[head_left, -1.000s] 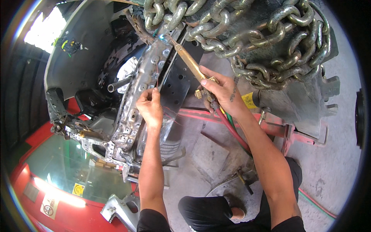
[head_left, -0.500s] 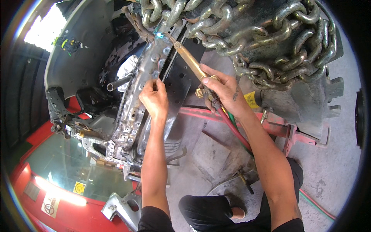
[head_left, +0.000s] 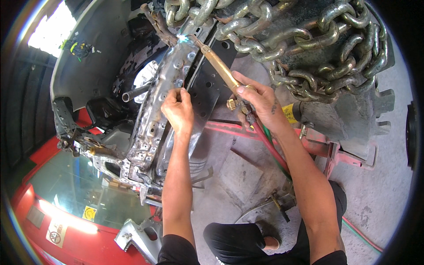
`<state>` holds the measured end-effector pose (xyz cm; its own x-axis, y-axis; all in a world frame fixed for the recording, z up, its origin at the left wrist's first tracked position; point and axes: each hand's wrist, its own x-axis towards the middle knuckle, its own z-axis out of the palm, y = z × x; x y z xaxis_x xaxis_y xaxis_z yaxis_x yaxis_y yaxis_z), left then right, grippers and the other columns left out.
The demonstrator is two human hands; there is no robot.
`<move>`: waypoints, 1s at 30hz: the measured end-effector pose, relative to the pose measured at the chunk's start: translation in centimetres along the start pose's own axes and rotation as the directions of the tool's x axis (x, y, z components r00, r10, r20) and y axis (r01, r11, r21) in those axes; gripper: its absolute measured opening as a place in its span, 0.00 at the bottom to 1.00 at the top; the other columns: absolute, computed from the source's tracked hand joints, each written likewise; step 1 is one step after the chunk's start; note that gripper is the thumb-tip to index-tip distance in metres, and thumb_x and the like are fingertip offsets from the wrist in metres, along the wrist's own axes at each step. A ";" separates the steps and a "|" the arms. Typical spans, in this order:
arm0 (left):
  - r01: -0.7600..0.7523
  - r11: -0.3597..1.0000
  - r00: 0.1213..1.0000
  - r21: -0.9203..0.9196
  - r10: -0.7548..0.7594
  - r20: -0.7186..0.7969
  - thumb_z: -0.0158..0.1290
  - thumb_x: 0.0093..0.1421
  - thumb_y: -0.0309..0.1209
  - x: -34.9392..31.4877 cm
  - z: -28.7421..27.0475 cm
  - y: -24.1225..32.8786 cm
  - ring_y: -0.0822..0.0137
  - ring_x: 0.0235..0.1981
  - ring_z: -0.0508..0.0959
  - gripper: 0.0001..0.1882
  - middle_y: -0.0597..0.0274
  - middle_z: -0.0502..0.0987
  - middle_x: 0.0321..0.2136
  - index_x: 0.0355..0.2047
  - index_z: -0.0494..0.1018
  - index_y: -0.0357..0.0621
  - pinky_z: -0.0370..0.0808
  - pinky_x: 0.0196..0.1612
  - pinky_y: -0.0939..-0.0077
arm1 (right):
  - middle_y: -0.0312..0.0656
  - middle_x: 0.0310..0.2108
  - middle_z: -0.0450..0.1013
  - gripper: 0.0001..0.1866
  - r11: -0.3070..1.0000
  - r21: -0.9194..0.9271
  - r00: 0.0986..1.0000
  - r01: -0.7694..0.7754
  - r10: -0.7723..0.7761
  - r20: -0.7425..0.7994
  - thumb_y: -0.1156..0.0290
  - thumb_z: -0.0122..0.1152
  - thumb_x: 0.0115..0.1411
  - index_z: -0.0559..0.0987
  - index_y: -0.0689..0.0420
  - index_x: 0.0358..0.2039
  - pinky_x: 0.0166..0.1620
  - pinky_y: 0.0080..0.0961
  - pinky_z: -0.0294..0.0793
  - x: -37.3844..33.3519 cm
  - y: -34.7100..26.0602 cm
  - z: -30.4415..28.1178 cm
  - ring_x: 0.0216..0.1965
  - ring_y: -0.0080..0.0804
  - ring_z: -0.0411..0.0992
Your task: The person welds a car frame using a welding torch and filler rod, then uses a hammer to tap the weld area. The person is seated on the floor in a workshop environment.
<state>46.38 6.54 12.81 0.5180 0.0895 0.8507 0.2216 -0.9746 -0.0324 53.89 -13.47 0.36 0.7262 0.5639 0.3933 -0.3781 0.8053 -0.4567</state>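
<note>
My right hand (head_left: 259,100) is wrapped round a brass gas torch (head_left: 221,67), with the thumb along the top of its body. The torch's tip points to the far left, where a bright blue-white flame (head_left: 183,39) plays on the upper end of a bare metal car body rail (head_left: 170,70). Over the middle of that rail my left hand (head_left: 178,111) is closed in a pinch on a thin filler rod (head_left: 183,82), of which only a short piece shows. Red and green hoses (head_left: 270,148) run back from the torch under my right forearm.
Heavy steel chains (head_left: 309,42) hang round a dark metal block at the far right. Below stands a red steel frame (head_left: 316,142). A red car cab with a windscreen (head_left: 70,185) lies at the left, and a silver bracket (head_left: 139,238) is at the lower left.
The view has shifted slightly. Less of the filler rod shows above my left hand now. The torch stays in my right hand, its flame still at the rail's upper end.
</note>
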 end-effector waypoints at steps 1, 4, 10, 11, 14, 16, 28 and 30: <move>0.011 1.000 1.000 0.015 -0.011 0.014 0.59 0.63 0.28 0.0 0.0 -0.2 0.58 0.21 0.79 0.09 0.46 0.80 0.21 0.32 0.81 0.32 0.76 0.32 0.63 | 0.36 0.30 0.74 0.33 1.000 -0.002 1.000 -0.002 0.002 -0.001 0.63 0.59 0.70 0.67 0.66 0.70 0.21 0.24 0.72 0.0 0.0 0.0 0.19 0.25 0.74; 0.034 0.996 0.999 -0.083 -0.032 0.023 0.60 0.64 0.29 -0.2 0.2 -1.5 0.66 0.24 0.79 0.10 0.51 0.82 0.23 0.32 0.80 0.31 0.75 0.34 0.65 | 0.37 0.30 0.74 0.33 1.000 -0.020 1.000 -0.001 0.001 -0.002 0.63 0.59 0.69 0.67 0.66 0.71 0.21 0.23 0.71 0.1 0.2 -0.1 0.19 0.25 0.74; 0.033 0.990 0.999 -0.136 -0.033 0.002 0.60 0.65 0.29 -0.7 0.5 -3.7 0.72 0.25 0.74 0.10 0.58 0.79 0.22 0.31 0.78 0.32 0.73 0.33 0.70 | 0.37 0.30 0.75 0.34 0.999 -0.032 1.000 -0.013 0.013 0.009 0.62 0.60 0.69 0.67 0.65 0.71 0.21 0.22 0.71 0.1 0.6 -0.1 0.19 0.25 0.75; 0.036 0.992 0.999 -0.125 -0.036 0.002 0.59 0.65 0.29 -0.8 0.6 -3.7 0.72 0.25 0.74 0.10 0.58 0.79 0.22 0.31 0.78 0.32 0.73 0.33 0.70 | 0.37 0.30 0.75 0.34 0.999 -0.028 1.000 -0.016 0.016 0.001 0.62 0.60 0.69 0.67 0.65 0.71 0.20 0.22 0.71 0.1 0.6 -0.1 0.19 0.25 0.75; 0.045 0.992 0.999 -0.115 -0.046 -0.006 0.59 0.65 0.29 -1.1 1.0 -3.9 0.72 0.25 0.73 0.10 0.59 0.79 0.22 0.31 0.79 0.32 0.73 0.32 0.71 | 0.37 0.29 0.75 0.34 1.000 -0.023 1.000 -0.021 0.021 -0.017 0.62 0.60 0.69 0.66 0.65 0.71 0.20 0.22 0.71 0.1 0.9 0.0 0.19 0.25 0.76; 0.051 0.988 0.998 -0.143 -0.054 -0.019 0.59 0.65 0.29 -1.4 1.4 -3.9 0.72 0.24 0.73 0.10 0.59 0.79 0.22 0.31 0.79 0.32 0.73 0.32 0.70 | 0.37 0.29 0.75 0.34 0.999 -0.028 1.000 -0.022 0.021 -0.019 0.62 0.61 0.69 0.66 0.65 0.71 0.20 0.23 0.71 0.0 1.0 0.2 0.19 0.25 0.76; 0.013 0.996 0.999 -0.087 -0.017 -0.049 0.58 0.65 0.30 -1.3 1.5 -3.3 0.69 0.24 0.75 0.11 0.56 0.80 0.22 0.31 0.79 0.32 0.74 0.33 0.68 | 0.36 0.28 0.75 0.33 0.999 -0.047 1.000 -0.003 0.002 -0.027 0.61 0.59 0.70 0.66 0.64 0.71 0.20 0.23 0.71 -0.3 0.5 -0.4 0.19 0.24 0.75; 0.036 0.994 0.998 -0.104 -0.041 -0.049 0.59 0.65 0.30 -1.3 1.6 -3.6 0.69 0.24 0.75 0.11 0.56 0.80 0.22 0.31 0.79 0.32 0.74 0.33 0.68 | 0.36 0.28 0.75 0.33 0.999 -0.041 1.000 -0.015 0.015 -0.008 0.61 0.59 0.70 0.66 0.64 0.71 0.20 0.23 0.71 -0.2 0.5 -0.3 0.19 0.24 0.75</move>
<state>46.29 10.24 10.98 0.4677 0.1192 0.8758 0.1526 -0.9869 0.0528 53.70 -13.24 -0.18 0.7252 0.5741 0.3802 -0.3649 0.7886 -0.4949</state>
